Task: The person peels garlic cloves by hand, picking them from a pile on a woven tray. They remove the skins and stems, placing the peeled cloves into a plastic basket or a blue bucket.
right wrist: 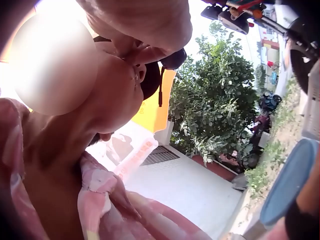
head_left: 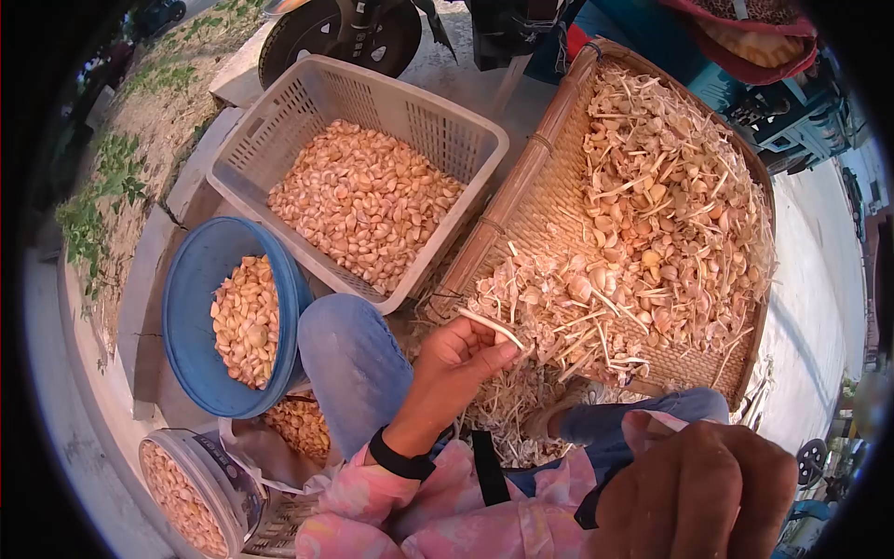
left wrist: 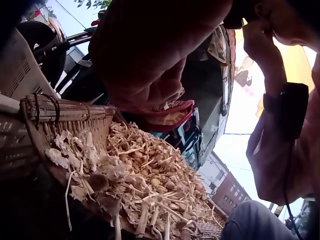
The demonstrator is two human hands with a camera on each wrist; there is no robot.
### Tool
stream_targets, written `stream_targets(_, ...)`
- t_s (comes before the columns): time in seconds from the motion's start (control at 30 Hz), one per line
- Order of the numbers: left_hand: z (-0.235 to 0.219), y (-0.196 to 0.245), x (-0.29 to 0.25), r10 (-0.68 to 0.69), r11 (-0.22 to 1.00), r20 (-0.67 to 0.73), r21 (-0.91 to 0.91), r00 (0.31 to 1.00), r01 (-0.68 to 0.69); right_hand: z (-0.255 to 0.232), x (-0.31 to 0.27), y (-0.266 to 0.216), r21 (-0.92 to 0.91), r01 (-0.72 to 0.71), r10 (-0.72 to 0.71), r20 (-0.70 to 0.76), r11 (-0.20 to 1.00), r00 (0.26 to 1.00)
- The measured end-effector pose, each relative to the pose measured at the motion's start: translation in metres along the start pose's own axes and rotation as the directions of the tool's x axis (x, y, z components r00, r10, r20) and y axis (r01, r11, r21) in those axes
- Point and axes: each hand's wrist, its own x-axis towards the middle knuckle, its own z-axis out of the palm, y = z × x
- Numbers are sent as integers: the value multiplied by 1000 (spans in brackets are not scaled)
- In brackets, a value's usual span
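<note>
My left hand (head_left: 438,377) pinches a pale dry garlic stem (head_left: 486,322) between thumb and fingers, over the near left end of the woven bamboo tray (head_left: 545,182). Garlic cloves (head_left: 643,233), papery skins and cut stems lie heaped in that tray; the left wrist view shows the heap (left wrist: 155,182) from low down. My right hand (head_left: 698,494) is raised close to the head, its fingers bent. Seen from the right wrist, the right hand (right wrist: 145,25) has its fingertips at the ear; nothing shows in it.
A plastic crate (head_left: 358,79) of cloves stands left of the tray. Beside it are a blue basin (head_left: 182,317) and a white bucket (head_left: 209,475), both holding cloves. Dry skins (head_left: 507,410) cover the ground between my knees. A red bag (head_left: 810,56) hangs beyond the tray.
</note>
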Motion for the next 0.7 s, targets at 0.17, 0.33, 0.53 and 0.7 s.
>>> stream_targets(0.17, 0, -2, 5, 127, 983, -59, -126, 990, -133, -68, 8, -22, -849, -371, 538, -126, 377, 833)
stream_targets(0.33, 16, -1, 8, 244, 970, -142, 25, 959, -243, -111, -26, -64, -937, -281, 687, -345, -210, 640)
stream_targets(0.53, 47, -16, 12, 346, 938, -18, 40, 938, -345, -114, -59, -94, -839, -520, 595, -504, -164, 626)
stream_targets(0.7, 56, -20, 13, 167, 962, 14, -219, 986, -160, -137, -78, -117, -258, -903, 587, -691, 343, 421)
